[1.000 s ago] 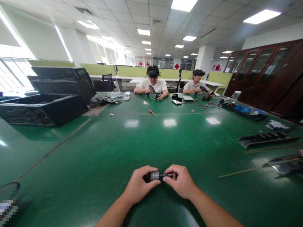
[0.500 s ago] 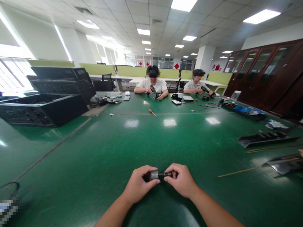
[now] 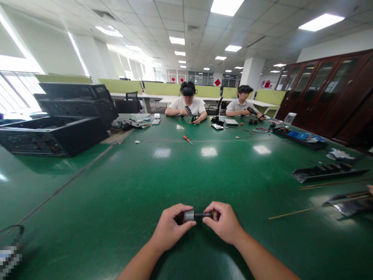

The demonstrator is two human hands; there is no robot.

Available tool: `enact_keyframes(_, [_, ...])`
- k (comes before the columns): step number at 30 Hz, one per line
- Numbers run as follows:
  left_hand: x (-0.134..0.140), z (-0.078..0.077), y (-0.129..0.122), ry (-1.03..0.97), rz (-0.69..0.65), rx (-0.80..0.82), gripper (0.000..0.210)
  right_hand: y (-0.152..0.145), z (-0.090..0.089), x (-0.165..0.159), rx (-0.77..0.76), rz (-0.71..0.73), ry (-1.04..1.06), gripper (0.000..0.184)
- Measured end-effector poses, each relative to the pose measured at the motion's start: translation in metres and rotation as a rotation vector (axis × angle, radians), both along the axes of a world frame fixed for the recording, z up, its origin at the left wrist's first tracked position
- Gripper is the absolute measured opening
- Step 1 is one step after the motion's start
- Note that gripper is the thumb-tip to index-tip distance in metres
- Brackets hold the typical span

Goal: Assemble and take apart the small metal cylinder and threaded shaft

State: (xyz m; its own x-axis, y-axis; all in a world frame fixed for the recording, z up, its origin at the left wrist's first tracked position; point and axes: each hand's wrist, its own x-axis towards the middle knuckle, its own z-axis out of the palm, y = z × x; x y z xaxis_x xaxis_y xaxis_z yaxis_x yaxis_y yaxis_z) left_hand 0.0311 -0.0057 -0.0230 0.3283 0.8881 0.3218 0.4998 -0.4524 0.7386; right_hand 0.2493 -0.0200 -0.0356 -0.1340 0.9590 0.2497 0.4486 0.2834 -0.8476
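Note:
Between my two hands, above the near part of the table, is a small part made of a silver cylinder (image 3: 189, 216) and a thin black shaft (image 3: 199, 215). My left hand (image 3: 172, 225) pinches the silver cylinder between thumb and fingers. My right hand (image 3: 223, 222) is closed on the dark ringed end of the shaft, thumb below and index finger above. The part lies level, left to right. Cylinder and shaft are in line; whether they are one piece I cannot tell. My fingers cover both outer ends.
Black computer cases (image 3: 58, 134) stand at the left. An orange screwdriver (image 3: 187, 139) lies mid-table. Two people (image 3: 186, 107) sit opposite, each holding a drill. At the right lie black metal trays (image 3: 329, 171) and thin brown rods (image 3: 291, 214); a hand (image 3: 370, 189) shows at that edge.
My hands have drawn very slightly apart, the left a touch leftward with the silver cylinder. A little more of the black shaft shows between them.

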Motion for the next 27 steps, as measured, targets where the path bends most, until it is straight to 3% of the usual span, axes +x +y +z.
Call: enact_keyframes(27, [-0.0016,-0.0033,0.0049,-0.096,0.017,0.061,0.027,0.0012,0.0009,0.0045,0.019,0.008,0.010,0.007])
